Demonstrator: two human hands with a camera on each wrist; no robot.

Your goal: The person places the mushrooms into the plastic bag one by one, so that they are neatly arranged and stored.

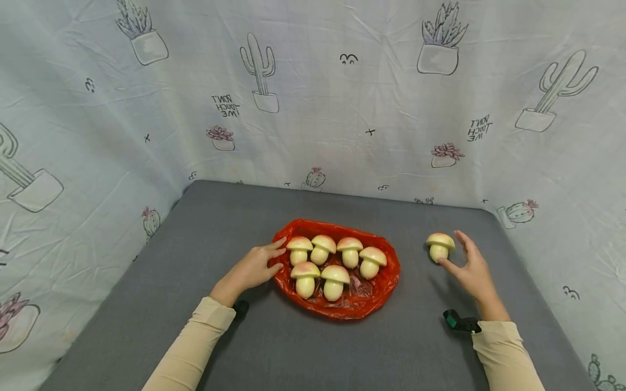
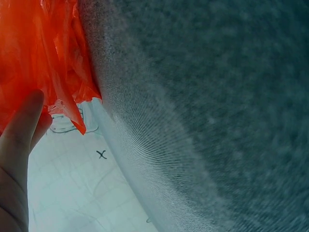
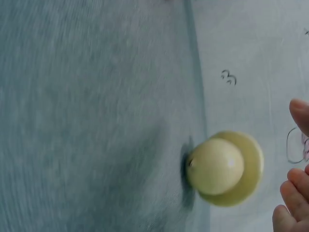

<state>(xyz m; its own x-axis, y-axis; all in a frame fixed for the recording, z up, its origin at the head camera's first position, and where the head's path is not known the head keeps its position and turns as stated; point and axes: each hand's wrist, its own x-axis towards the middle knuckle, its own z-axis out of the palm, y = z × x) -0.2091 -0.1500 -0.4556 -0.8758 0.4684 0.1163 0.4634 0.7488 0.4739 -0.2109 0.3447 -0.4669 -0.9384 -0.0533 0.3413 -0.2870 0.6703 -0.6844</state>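
Observation:
At the left edge of a basin-shaped container lined with red plastic, my left hand touches the rim with fingers spread. In the left wrist view, a fingertip lies against the red plastic. Several toy mushrooms with yellow stems and pinkish-yellow caps sit inside. To the right, a single mushroom stands on the grey table. My right hand is beside it, thumb and fingers apart around its right side. The right wrist view shows a gap between this mushroom and the fingers.
The grey tabletop spreads around the container. White cloth printed with cacti hangs behind and along both sides. A black wrist device is strapped under the right wrist.

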